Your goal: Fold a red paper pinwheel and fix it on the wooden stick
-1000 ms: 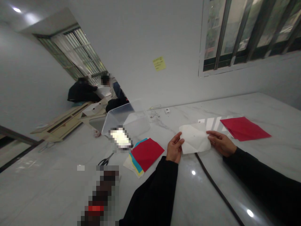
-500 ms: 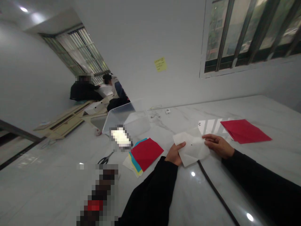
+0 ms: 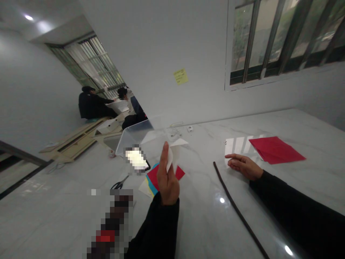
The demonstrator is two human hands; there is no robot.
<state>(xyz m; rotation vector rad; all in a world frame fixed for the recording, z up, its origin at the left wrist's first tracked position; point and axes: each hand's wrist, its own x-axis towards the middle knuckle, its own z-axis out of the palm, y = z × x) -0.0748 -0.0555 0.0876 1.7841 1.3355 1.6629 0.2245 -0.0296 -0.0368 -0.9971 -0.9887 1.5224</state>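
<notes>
My left hand [image 3: 168,181] is raised over a stack of coloured sheets, with the thumb and fingers closed on a sheet of white paper [image 3: 169,158]. That paper is tilted nearly edge-on and partly hidden by the fingers. Below it, red paper [image 3: 153,176] tops blue, yellow and white sheets. To the right, my right hand [image 3: 245,166] hovers low over the white marbled table [image 3: 199,216], fingers stretched out to the left and holding nothing visible. Between the hands a thin dark brown stick or cord [image 3: 234,205] lies on the table.
More red paper [image 3: 277,149] lies at the right. Black scissors [image 3: 118,184], a lit phone [image 3: 137,158] and a clear plastic bin [image 3: 126,138] are on the left. A small white item [image 3: 190,128] lies near the wall. Two people sit in the far left background.
My left hand has carried the white paper leftward, over the coloured stack, and turned it edge-on. My right hand has come off the paper. The stick's upper end is now uncovered.
</notes>
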